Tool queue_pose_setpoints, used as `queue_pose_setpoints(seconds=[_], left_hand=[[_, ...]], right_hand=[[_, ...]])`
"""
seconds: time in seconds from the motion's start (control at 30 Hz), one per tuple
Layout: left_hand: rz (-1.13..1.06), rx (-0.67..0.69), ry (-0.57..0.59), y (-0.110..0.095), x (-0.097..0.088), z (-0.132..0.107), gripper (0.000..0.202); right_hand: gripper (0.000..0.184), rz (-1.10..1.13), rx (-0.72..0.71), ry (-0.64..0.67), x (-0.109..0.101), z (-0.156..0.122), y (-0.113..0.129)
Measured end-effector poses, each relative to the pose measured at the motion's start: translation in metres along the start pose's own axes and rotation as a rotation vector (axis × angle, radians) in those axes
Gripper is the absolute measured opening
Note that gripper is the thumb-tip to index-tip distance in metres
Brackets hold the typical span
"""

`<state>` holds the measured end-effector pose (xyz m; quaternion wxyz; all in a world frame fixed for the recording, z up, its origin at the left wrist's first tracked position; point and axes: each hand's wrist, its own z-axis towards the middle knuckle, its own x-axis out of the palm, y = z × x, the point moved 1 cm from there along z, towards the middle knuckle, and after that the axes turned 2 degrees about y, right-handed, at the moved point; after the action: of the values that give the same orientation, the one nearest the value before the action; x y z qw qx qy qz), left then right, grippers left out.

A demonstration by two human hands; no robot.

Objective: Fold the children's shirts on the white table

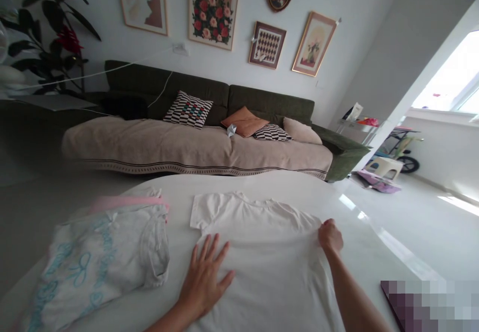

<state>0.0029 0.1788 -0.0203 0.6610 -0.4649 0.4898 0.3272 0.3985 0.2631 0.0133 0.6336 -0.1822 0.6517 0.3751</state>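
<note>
Left hand [205,282] lies flat, fingers spread, on plain white cotton T-shirt [262,242], laid out mid white round worktop [299,185]. Right hand [330,236] closed, pinching shirt's rt edge. Just left: crumpled white garment w/ light-blue script print [93,262], lettering too blurred to read.

The shirt [262,242] lies spread on the table [284,185]. The left hand [205,277] rests flat on it, and the right hand [330,236] pinches its edge, to the right of the left fingers [209,249]. Left of those fingers, just beside the shirt, a pile of clothes [105,257] sits on the table. Beyond the fingertips, past the table's far rim, stands the sofa [187,147] with cushions [188,109] on it. Pictures [213,8] hang behind it and a plant [48,38] stands at its left end.
</note>
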Motion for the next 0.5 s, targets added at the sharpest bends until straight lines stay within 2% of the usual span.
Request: queue_pose_setpoints(seconds=[0.1,0.2,0.27,0.37,0.5], left_hand=[[-0.004,0.000,0.000,0.000,-0.001,0.000,0.062],[-0.009,0.000,0.008,0.000,-0.001,0.000,0.062],[-0.011,-0.002,0.011,0.001,-0.001,0.000,0.063],[-0.010,-0.007,0.021,0.000,-0.002,0.000,0.063],[-0.014,-0.020,0.047,-0.003,-0.005,0.000,0.063]], right_hand=[[0.049,-0.019,-0.192,-0.040,0.006,-0.015,0.034],[0.044,-0.024,-0.491,0.070,0.028,-0.041,0.069],[0.044,-0.036,-0.587,0.147,0.044,-0.050,0.080],[0.048,-0.056,-0.555,0.195,0.053,-0.040,0.083],[0.049,-0.088,-0.446,0.226,0.043,-0.010,0.092]])
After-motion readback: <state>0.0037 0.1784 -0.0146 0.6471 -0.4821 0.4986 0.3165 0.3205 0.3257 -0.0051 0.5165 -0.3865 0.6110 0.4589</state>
